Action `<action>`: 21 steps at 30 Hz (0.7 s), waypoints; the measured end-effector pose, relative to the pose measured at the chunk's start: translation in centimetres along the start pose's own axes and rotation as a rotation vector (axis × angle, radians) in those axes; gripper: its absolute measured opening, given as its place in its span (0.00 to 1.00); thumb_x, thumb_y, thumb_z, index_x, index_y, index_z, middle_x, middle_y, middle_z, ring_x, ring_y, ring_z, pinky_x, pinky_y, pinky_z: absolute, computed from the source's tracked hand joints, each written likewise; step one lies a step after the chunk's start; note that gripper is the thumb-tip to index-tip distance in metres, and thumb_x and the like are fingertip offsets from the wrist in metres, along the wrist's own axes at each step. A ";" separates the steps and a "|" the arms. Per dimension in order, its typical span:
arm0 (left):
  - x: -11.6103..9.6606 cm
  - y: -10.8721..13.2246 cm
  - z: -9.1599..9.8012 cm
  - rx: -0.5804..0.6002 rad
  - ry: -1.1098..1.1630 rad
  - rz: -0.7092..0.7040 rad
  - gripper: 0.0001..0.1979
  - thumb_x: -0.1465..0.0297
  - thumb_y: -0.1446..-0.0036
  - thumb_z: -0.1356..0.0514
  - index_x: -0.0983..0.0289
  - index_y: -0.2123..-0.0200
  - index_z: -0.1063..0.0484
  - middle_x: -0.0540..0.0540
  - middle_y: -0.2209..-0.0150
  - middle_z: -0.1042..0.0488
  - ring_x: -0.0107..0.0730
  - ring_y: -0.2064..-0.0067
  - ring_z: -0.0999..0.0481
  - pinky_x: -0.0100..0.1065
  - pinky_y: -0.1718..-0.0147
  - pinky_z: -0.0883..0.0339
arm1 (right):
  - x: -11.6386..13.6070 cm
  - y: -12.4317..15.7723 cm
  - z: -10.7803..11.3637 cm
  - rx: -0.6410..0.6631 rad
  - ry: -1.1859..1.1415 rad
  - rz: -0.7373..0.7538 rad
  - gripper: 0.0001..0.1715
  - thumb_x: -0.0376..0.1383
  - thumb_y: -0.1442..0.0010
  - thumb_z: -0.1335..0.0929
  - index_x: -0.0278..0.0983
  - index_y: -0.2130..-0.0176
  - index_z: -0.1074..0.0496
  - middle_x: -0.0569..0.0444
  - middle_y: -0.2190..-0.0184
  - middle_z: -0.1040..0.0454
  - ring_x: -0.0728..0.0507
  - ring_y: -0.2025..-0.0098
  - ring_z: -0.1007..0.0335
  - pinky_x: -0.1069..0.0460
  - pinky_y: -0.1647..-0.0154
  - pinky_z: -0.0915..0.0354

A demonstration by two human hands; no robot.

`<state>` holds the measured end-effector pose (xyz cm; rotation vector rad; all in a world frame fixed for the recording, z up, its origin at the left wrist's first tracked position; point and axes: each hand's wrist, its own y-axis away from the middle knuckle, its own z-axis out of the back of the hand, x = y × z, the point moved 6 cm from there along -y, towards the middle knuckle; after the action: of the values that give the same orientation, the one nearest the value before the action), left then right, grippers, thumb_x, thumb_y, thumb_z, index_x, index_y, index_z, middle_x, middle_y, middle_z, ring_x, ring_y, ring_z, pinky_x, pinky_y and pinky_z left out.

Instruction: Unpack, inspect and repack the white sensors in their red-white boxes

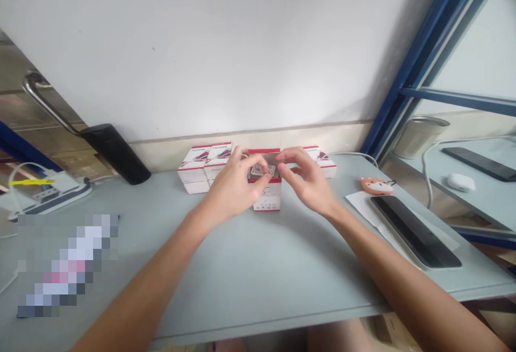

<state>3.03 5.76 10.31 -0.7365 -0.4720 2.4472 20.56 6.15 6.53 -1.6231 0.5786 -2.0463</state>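
Note:
A small white-and-red cardboard box (266, 199) stands upright on the desk with its top open. Its back flap, edged in red, is raised, and a clear or whitish piece (260, 171) shows inside the opening. My left hand (242, 182) is at the box's front left edge, thumb and index finger pinched together on its rim. At the right rim is my right hand (308, 180), its fingers curved and a gap between thumb and index finger; the tips are at or against the box's side. Several similar closed boxes (197, 166) sit behind my left hand, and another box (324, 164) is partly hidden behind my right.
On the right are a dark phone (415, 231), white paper (358, 204) and an orange animal-shaped case (377, 186). To the left stand a black cylinder (116, 153) and a power strip (52, 196). A white wall (242, 45) and a blue-framed mirror (463, 105) border the desk.

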 end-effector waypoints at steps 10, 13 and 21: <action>1.3 0.8 0.3 0.009 -0.061 -0.049 0.16 0.59 0.27 0.48 0.51 0.45 0.25 0.57 0.44 0.30 0.38 0.58 0.22 0.39 0.64 0.26 | 0.1 0.1 -0.1 -0.015 0.010 0.013 0.15 0.50 0.30 0.31 0.45 0.52 0.25 0.50 0.48 0.28 0.41 0.47 0.25 0.45 0.49 0.24; 1.4 0.5 0.7 0.065 -0.181 -0.051 0.17 0.57 0.27 0.48 0.50 0.45 0.24 0.56 0.39 0.32 0.37 0.60 0.22 0.43 0.60 0.26 | 0.3 0.2 -0.1 -0.016 0.017 0.020 0.13 0.49 0.29 0.31 0.45 0.52 0.25 0.50 0.48 0.28 0.41 0.47 0.25 0.45 0.49 0.25; 0.5 -0.8 1.6 0.183 -0.224 -0.088 0.20 0.57 0.28 0.49 0.56 0.64 0.20 0.58 0.49 0.32 0.46 0.50 0.24 0.43 0.61 0.26 | 0.4 0.2 -0.2 -0.032 0.027 0.033 0.13 0.49 0.29 0.31 0.45 0.52 0.25 0.50 0.48 0.28 0.41 0.48 0.26 0.45 0.50 0.24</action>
<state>2.02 6.47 11.77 -0.3616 -0.3493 2.4603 20.35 5.70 6.70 -1.5956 0.6464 -2.0478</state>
